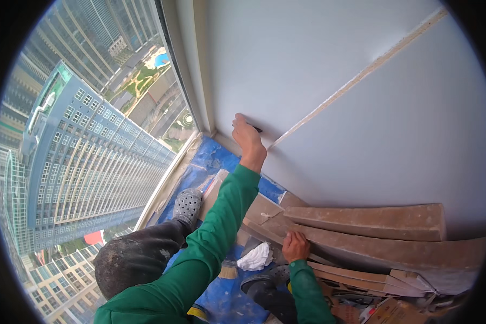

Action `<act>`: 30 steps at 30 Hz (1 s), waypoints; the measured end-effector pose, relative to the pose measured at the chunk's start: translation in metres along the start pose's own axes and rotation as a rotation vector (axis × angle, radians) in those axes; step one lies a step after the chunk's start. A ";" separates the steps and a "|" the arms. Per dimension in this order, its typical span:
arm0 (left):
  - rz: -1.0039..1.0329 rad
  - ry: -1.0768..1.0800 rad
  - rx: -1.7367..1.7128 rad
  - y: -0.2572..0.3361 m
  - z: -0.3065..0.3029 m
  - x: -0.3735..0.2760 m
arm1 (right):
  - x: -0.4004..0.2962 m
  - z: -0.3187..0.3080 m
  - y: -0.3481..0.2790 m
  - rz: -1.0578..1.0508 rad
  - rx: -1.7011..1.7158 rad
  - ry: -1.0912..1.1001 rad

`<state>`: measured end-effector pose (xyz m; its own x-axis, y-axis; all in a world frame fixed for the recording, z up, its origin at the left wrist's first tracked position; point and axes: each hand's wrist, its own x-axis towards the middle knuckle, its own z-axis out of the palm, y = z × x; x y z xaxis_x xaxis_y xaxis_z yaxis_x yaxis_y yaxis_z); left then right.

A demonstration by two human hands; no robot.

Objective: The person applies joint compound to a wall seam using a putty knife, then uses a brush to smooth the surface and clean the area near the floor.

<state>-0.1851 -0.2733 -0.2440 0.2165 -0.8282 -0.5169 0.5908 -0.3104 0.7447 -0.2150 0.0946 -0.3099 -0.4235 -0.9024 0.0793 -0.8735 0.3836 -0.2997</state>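
Observation:
My left hand [249, 139] is against the pale wall panel [332, 48], near the lower end of a rough, pale open seam [364, 73]. Its fingers are closed around a small dark object [257, 128], mostly hidden by the hand. My right hand [296, 246] is lower down, its fingers bent at the end of a long brown board or wrapped length [372, 243]; whether it grips this or only rests there is unclear. Left of that hand lies a crumpled white cloth [255, 257], beside what looks like a wide brush [229, 270].
A tall window with its frame [186, 81] runs along the left, high above buildings. Blue sheeting [214, 154] covers part of the floor. My grey clog [187, 204] stands by the sill. Brown lengths [364, 222] and cardboard [403, 314] crowd the lower right.

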 end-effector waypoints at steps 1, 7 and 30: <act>0.254 0.004 0.104 -0.003 0.006 -0.013 | -0.001 0.000 0.001 0.001 -0.004 -0.001; -0.208 -0.022 0.109 -0.039 -0.043 0.041 | 0.000 0.004 -0.006 0.024 -0.001 0.006; 1.311 -0.380 0.445 0.139 0.059 -0.066 | -0.003 -0.005 -0.002 0.069 0.004 -0.001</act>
<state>-0.1629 -0.2898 -0.0812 0.1454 -0.6757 0.7227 -0.1721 0.7020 0.6910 -0.2138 0.0973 -0.3051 -0.4822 -0.8741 0.0578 -0.8416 0.4439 -0.3078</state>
